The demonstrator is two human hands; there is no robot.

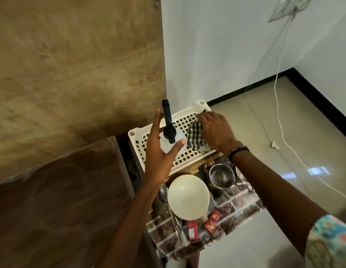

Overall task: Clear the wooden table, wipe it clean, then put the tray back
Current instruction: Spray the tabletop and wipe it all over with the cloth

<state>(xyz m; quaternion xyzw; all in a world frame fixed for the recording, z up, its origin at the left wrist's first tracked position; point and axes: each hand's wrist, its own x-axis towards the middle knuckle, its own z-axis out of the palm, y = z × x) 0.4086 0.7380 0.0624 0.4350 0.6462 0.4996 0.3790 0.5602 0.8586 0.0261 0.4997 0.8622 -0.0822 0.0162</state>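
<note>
Table (62,200): dark wood, lower left of the frame; what shows of it is bare and glossy, so clearing looks done and wiping is likely next.
Tray (243,207): lower centre, just right of the table, resting off it; it holds a pale bowl (188,197) turned upside down, 2 steel cups (221,176), a spoon (163,192) and 2 red sachets (212,221).
Cloth (195,137): checked, crumpled, lying on a white slotted rack (185,120) at centre frame.
Right hand (216,130): lies palm down over the cloth, fingers curled onto its far edge; the grip looks about to close.
Left hand (160,149): fingers spread wide, holding nothing, poised around a spray bottle (169,136) with a black head that stands on the rack.
Step in hand: fetching the wiping things, I judge.
Doing it well: gather the whole cloth so no corner snags in the rack's slots; close the left hand round the bottle body below the head, and lift straight up.
In the way: the loaded tray sits right under both forearms, so a low sweep could knock the bowl or cups.
Around: a white cable (280,113) trails down the wall and across the tiled floor at right.
</note>
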